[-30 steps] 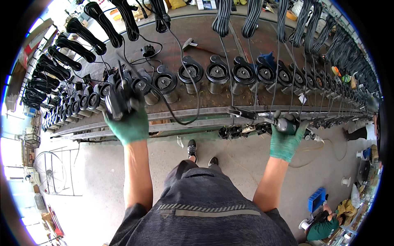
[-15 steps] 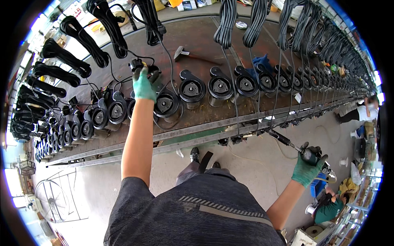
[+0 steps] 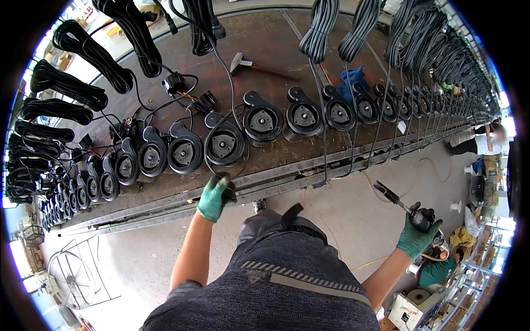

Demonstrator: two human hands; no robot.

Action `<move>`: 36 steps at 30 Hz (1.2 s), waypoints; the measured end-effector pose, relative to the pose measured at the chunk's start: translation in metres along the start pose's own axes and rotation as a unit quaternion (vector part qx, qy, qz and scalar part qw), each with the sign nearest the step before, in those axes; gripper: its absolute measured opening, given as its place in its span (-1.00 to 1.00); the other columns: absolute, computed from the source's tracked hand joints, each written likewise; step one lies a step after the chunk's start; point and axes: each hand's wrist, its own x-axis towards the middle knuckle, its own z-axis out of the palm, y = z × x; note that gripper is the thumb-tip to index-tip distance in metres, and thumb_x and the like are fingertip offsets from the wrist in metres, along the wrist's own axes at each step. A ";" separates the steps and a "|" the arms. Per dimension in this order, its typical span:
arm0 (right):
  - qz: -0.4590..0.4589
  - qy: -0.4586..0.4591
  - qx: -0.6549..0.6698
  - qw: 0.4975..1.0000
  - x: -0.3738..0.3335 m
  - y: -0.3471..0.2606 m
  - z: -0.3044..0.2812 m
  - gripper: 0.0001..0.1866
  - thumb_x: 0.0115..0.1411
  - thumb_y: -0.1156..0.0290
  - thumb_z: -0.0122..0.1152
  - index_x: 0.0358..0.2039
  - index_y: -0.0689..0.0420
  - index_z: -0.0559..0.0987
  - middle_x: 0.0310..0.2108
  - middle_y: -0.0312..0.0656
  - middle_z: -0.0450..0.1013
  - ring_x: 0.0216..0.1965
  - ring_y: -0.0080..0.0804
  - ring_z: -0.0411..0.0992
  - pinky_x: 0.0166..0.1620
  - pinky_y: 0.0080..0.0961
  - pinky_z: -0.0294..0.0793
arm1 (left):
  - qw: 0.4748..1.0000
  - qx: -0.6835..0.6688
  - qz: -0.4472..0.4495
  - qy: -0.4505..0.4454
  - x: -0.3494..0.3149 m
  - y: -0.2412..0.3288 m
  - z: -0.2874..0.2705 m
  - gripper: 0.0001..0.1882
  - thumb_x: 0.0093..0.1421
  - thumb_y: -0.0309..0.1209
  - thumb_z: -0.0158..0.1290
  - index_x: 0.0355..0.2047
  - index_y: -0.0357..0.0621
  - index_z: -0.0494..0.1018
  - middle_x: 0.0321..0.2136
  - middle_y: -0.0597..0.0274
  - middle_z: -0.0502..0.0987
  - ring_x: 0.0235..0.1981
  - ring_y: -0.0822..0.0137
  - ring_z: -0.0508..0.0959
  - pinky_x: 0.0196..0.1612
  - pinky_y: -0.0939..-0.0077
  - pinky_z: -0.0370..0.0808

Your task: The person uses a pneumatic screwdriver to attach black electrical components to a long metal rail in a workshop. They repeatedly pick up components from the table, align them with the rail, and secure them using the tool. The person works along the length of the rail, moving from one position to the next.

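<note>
A hammer (image 3: 259,67) lies left of a crumpled blue cloth (image 3: 353,81).

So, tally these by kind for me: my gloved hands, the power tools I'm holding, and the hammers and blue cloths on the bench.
Gloved hands: 2, left hand and right hand
Held power tool: 1
Hammer: 1
Blue cloth: 1
Total: 5

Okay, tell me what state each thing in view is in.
Right grip: closed around power tool.
Power tool: held; unclear whether running.
Left grip: curled, contents unclear.
Hammer: lying on bench.
Blue cloth: crumpled.
Black units: lined up.
Cable coils: bundled, hanging.
Fan: unclear whether spinning.
</note>
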 end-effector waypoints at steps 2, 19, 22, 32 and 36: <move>-0.003 -0.003 0.008 1.000 0.002 -0.001 0.000 -0.65 0.24 0.13 0.33 -0.24 0.21 0.62 -0.27 -0.11 0.61 -0.20 -0.24 0.53 0.19 0.19 0.41 | 0.994 0.052 -0.003 -0.093 0.005 0.038 0.016 -0.67 0.34 -0.21 0.16 -0.06 -0.17 0.45 -0.35 0.20 0.58 -0.42 0.35 0.58 -0.38 0.42 0.59; -0.045 0.013 -0.033 0.998 -0.011 -0.024 0.008 -0.62 0.33 0.06 0.19 -0.21 0.18 0.60 -0.26 -0.14 0.61 -0.28 -0.24 0.54 0.08 0.00 0.48 | 0.979 0.048 0.196 0.014 0.155 0.127 0.096 -0.72 0.40 -0.29 -0.01 -0.15 -0.27 0.56 -0.38 0.11 0.66 -0.42 0.27 0.64 -0.36 0.42 0.58; -0.045 0.021 -0.026 0.998 -0.005 -0.036 0.000 -0.62 0.34 0.07 0.19 -0.19 0.18 0.59 -0.24 -0.15 0.60 -0.31 -0.28 0.53 0.00 -0.05 0.52 | 0.986 0.122 0.084 -0.082 0.093 0.063 0.143 -0.71 0.37 -0.24 0.06 -0.20 -0.24 0.60 -0.45 0.20 0.64 -0.53 0.48 0.51 -0.48 0.56 0.43; 0.052 -0.112 -0.031 0.992 0.069 -0.058 -0.024 -0.74 0.34 0.11 0.22 -0.27 0.05 0.56 -0.21 -0.28 0.53 -0.40 -0.47 0.38 -0.17 -0.33 0.47 | 0.937 0.235 -0.181 -0.186 0.113 -0.192 0.253 -0.42 0.42 -0.31 0.04 0.39 0.04 0.16 -0.08 0.27 0.56 -0.33 0.37 0.59 -0.21 0.37 0.61; 0.135 -0.110 -0.025 0.984 0.102 -0.053 -0.043 -0.72 0.31 0.07 0.26 -0.18 0.00 0.57 -0.21 -0.31 0.53 -0.39 -0.49 0.38 -0.18 -0.36 0.48 | 0.909 0.346 -0.141 -0.184 0.088 -0.200 0.254 -0.61 0.43 -0.19 0.02 0.15 -0.11 0.37 -0.19 0.21 0.57 -0.34 0.37 0.60 -0.25 0.40 0.60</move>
